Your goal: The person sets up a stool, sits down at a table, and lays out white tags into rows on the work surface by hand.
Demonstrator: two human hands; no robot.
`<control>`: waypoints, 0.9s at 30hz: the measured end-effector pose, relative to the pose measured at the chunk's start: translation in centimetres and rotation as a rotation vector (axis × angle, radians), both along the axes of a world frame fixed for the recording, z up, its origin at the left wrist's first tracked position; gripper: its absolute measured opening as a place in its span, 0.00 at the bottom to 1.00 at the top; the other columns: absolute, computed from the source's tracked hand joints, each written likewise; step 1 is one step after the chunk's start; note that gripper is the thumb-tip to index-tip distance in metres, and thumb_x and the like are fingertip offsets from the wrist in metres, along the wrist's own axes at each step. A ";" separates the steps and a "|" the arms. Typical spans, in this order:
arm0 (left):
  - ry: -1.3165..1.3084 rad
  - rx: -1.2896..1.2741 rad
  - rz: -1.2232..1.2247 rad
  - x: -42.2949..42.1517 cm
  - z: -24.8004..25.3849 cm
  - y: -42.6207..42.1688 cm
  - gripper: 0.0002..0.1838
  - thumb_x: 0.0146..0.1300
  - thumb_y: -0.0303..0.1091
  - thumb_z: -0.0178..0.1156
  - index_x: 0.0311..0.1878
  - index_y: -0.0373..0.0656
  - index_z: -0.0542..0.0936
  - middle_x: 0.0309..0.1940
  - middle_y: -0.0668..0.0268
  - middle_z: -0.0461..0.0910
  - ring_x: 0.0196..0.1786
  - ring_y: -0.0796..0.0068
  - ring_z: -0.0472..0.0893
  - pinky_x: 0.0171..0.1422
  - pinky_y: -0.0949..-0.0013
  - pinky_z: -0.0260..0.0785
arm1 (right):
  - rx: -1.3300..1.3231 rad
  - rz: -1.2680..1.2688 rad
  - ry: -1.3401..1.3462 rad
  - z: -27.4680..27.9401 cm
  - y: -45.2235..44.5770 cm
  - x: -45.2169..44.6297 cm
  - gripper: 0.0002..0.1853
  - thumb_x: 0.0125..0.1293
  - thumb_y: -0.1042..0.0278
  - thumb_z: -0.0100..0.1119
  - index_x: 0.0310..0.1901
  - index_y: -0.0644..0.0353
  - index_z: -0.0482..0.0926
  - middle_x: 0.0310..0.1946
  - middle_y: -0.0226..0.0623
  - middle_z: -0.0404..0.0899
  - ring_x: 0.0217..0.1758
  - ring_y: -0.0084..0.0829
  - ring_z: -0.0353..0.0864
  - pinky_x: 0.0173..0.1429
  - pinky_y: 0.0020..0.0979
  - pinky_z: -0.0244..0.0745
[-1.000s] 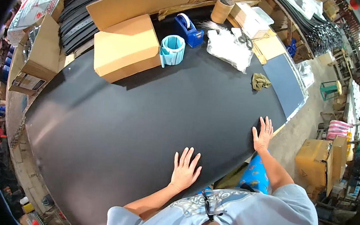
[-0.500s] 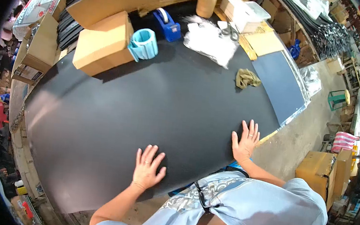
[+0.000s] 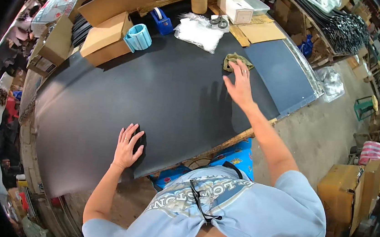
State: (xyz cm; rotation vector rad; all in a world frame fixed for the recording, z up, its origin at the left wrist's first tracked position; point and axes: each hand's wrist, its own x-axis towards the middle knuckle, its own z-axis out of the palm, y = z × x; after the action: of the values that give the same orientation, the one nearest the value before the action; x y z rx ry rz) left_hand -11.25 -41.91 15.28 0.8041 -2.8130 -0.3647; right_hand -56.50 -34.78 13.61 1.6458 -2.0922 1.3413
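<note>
Black sheet (image 3: 156,88) was spread over the table, and my left hand (image 3: 126,148) lay on it near its close edge, fingers released and slightly spread, grasping nothing. My right hand (image 3: 240,87) was lifted over the far right part, its fingers loosely parted and empty; their tips overlapped the crumpled olive cloth (image 3: 232,60), though I could not tell whether they touched it.

Beyond the cloth, scissors (image 3: 219,22) rested on a clear plastic packet (image 3: 200,35) with whitish contents. Behind it stood a hollow brown tube (image 3: 198,1), its top open. To its right, a white box (image 3: 234,8) sat beside a clear tub (image 3: 256,6); I couldn't make out what either held. Farther left came a blue tape dispenser (image 3: 162,23), then a teal roll (image 3: 138,37) against a cardboard box (image 3: 106,39) with its top folded shut, contents hidden.
</note>
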 end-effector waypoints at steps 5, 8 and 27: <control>-0.001 -0.019 0.028 0.2 -0.5 0.3 0.27 0.60 0.36 0.60 0.64 0.50 0.72 0.72 0.62 0.60 0.75 0.56 0.57 0.77 0.46 0.46 | 0.265 -0.205 0.407 -2.3 -5.2 -3.1 0.21 0.66 0.59 0.59 0.61 0.44 0.74 0.69 0.38 0.61 0.68 0.63 0.59 0.66 0.71 0.51; 0.017 -0.005 0.034 0.1 -0.5 0.2 0.26 0.59 0.36 0.60 0.63 0.50 0.73 0.71 0.62 0.61 0.75 0.57 0.58 0.77 0.46 0.47 | 0.437 -0.191 0.259 -4.5 -5.8 -5.2 0.20 0.64 0.66 0.59 0.58 0.49 0.77 0.67 0.39 0.64 0.68 0.58 0.61 0.68 0.65 0.55; -0.057 0.071 0.084 -0.5 -0.7 -0.8 0.27 0.55 0.32 0.60 0.61 0.46 0.71 0.70 0.56 0.62 0.72 0.51 0.61 0.76 0.43 0.46 | 0.614 -0.982 0.064 -2.6 7.1 -36.0 0.09 0.59 0.77 0.55 0.40 0.63 0.82 0.40 0.48 0.83 0.44 0.48 0.84 0.50 0.41 0.79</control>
State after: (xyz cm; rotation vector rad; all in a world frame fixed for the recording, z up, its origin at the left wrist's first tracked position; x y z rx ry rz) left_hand -11.77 -42.68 14.61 0.9584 -2.8219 -0.4365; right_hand -92.49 -27.68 11.02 0.4995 -2.8025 0.3421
